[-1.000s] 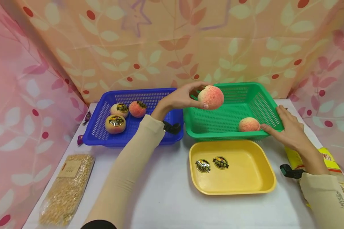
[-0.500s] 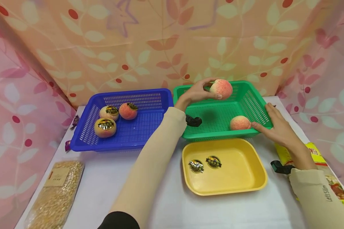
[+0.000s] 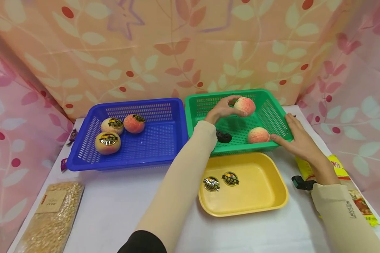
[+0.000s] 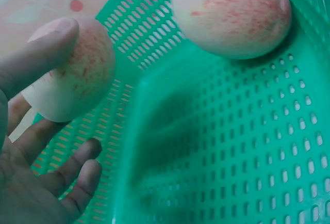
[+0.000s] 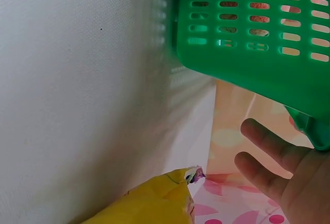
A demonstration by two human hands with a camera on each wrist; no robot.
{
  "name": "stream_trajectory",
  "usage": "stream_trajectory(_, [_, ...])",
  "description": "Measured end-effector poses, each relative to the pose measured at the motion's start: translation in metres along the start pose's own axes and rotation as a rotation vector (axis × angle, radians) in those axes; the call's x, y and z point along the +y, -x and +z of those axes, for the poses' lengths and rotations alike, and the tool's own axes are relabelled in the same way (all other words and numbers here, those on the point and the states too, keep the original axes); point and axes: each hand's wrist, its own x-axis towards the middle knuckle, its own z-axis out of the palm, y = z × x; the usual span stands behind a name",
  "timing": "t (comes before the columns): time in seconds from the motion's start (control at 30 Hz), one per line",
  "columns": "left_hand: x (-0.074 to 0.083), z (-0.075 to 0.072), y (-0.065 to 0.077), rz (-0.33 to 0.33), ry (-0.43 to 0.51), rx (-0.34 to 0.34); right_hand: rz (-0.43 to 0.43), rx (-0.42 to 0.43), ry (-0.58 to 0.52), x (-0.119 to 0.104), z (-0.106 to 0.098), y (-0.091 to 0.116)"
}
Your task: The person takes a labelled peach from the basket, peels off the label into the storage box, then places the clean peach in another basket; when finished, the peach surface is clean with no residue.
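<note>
My left hand (image 3: 225, 109) grips a pink-and-cream peach (image 3: 245, 106) over the green basket (image 3: 234, 149). In the left wrist view, thumb and fingers pinch this peach (image 4: 85, 74), the other fingers loosely bent below it. A second peach (image 3: 258, 135) lies in the basket's near right corner; the left wrist view shows this second peach (image 4: 232, 15) too. My right hand (image 3: 299, 138) rests at that corner, thumb on the near rim, fingers spread along the right side. In the right wrist view, two fingers (image 5: 263, 177) extend straight beside the basket wall (image 5: 247, 69).
A blue basket (image 3: 123, 163) at left holds a yellowish peach (image 3: 108, 143), a cream peach (image 3: 112, 125) and a red peach (image 3: 134, 123), all with stickers. In front sits a yellow tray (image 3: 250, 196) bearing two stickers. A grain bag (image 3: 52, 214) and a yellow packet (image 3: 345, 179) flank them.
My left hand has carried the peach right and then lowered it into the green basket's space. My right hand stays at the basket corner. The head view has shifted right.
</note>
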Motion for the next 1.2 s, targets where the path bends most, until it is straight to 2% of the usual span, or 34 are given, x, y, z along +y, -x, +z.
stream_trajectory(0.2, [-0.005, 0.013, -0.003, -0.066, -0.121, -0.081, -0.007, 0.008, -0.001, -0.003, 0.000, 0.001])
stream_trajectory(0.37, [-0.006, 0.019, -0.001, -0.101, -0.172, -0.116, -0.008, 0.016, 0.005, -0.003, -0.003, 0.002])
stream_trajectory(0.6, [-0.010, 0.020, -0.003, -0.126, -0.243, -0.198, -0.011, 0.019, -0.004, -0.003, -0.002, 0.003])
stream_trajectory(0.7, [-0.013, 0.019, -0.004, -0.139, -0.260, -0.213, -0.010, 0.017, -0.005, -0.003, -0.001, 0.003])
stream_trajectory(0.77, [-0.013, 0.016, -0.001, -0.142, -0.258, -0.197, -0.016, 0.012, -0.002, -0.004, 0.001, 0.001])
stream_trajectory(0.93, [-0.004, 0.003, 0.009, -0.111, -0.282, -0.159, -0.024, -0.003, 0.004, -0.006, 0.003, -0.001])
stream_trajectory(1.03, [0.006, -0.006, 0.014, -0.047, -0.307, -0.165, -0.018, -0.009, 0.012, -0.005, 0.002, -0.001])
stream_trajectory(1.2, [0.029, -0.019, 0.028, 0.097, -0.350, -0.142, -0.006, -0.015, 0.013, 0.000, 0.000, 0.002])
